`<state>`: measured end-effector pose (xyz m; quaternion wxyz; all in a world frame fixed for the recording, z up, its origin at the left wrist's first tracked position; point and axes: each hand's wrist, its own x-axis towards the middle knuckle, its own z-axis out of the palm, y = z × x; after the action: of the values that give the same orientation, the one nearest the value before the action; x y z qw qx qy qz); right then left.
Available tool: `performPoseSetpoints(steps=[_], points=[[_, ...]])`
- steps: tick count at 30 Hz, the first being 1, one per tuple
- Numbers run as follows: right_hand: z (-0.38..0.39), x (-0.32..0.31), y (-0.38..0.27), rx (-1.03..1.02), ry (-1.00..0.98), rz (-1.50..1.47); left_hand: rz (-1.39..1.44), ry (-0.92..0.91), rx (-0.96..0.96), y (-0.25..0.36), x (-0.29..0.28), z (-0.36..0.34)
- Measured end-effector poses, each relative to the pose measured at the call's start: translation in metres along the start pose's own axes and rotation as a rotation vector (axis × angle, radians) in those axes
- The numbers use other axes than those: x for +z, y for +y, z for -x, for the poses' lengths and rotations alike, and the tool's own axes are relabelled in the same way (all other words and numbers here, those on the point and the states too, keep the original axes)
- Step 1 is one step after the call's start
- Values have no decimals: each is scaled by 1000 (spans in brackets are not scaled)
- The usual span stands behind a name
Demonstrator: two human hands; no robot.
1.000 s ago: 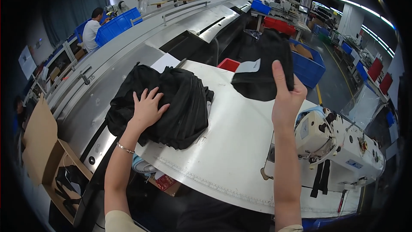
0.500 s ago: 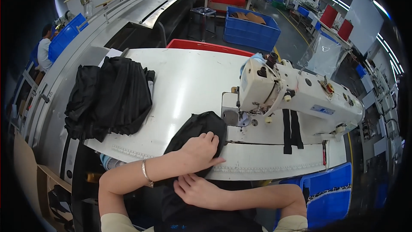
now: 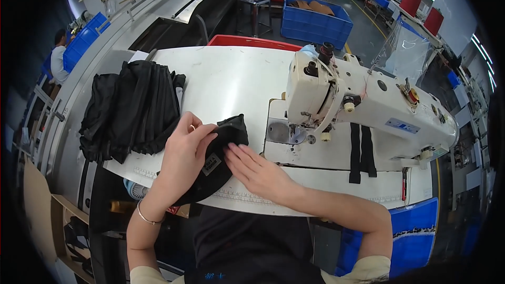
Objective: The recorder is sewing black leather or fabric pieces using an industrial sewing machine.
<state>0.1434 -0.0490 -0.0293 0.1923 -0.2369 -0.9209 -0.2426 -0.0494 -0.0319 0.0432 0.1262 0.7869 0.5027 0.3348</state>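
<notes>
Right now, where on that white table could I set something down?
The widest bare patch of white table lies between the black fabric pile and the sewing machine, with a red bin beyond its far edge. It's crowded under the pile, under the machine, and nearer, where the left hand and right hand touch a black piece.

The left hand (image 3: 184, 150) pinches a black cloth piece (image 3: 212, 182) (pale label (image 3: 211, 164) showing); the right hand (image 3: 260, 173) touches it.

Black cloth (image 3: 220, 150): partly behind left hand (image 3: 185, 146)
Blue bin (image 3: 413, 255): partly hidden below front right corner of table (image 3: 226, 76)
Sewing machine (image 3: 363, 97) needle: too small to tell
</notes>
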Motion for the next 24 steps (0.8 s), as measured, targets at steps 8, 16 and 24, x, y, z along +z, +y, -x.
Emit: performPoseSetpoints(steps=[8,16,24], points=[[20,47,-25,493,-103,-1048,-413,-190,333,-20,103,-51],[89,-3,11,100,-204,-813,-14,-186,356,-43,162,-83],[106,22,29,203,-226,-702,308,-369,271,-48,190,-134]])
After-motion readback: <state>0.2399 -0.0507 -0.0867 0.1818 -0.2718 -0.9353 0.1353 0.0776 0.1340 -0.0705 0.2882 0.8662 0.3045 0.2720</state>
